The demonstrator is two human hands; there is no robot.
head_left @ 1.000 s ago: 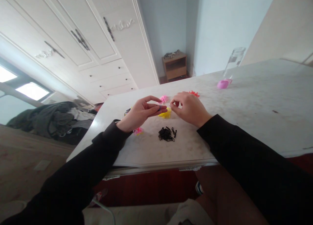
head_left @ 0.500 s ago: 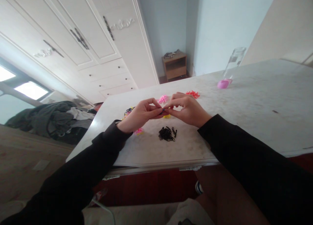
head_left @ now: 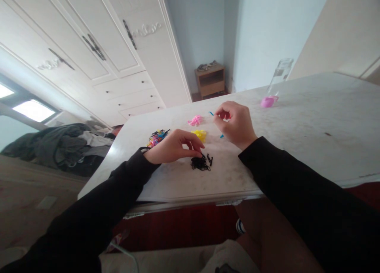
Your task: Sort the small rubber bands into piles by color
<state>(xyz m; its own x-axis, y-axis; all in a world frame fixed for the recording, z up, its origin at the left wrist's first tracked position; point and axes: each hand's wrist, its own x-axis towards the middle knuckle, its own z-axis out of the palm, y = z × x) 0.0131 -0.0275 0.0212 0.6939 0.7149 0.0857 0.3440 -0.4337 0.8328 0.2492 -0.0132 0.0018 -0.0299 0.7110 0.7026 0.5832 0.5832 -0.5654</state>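
My left hand (head_left: 178, 145) reaches down to a pile of black elastic bands (head_left: 200, 163), thumb and fingers pinched together at its upper edge. What lies between those fingertips I cannot make out. Farther right, my right hand (head_left: 236, 122) has its fingers curled closed, with a blue elastic band (head_left: 211, 113) showing at the fingertips. Another blue piece (head_left: 221, 136) shows just under the right thumb. Yellow bands (head_left: 199, 136) lie beyond the black ones, and pink bands (head_left: 195, 120) behind those. Red bands are mostly hidden behind my right hand.
A mixed multicoloured pile of bands (head_left: 157, 137) sits left of my left hand on the white table (head_left: 297, 146). At the back right stands a clear glass bottle (head_left: 279, 77) with something pink at its base. Dark clothes (head_left: 59, 146) are heaped beyond the table's left edge.
My hands were together over the yellow pile with a small blue thing between them. They have parted: the left came down to the black pile, the right moved right with blue at its fingertips.
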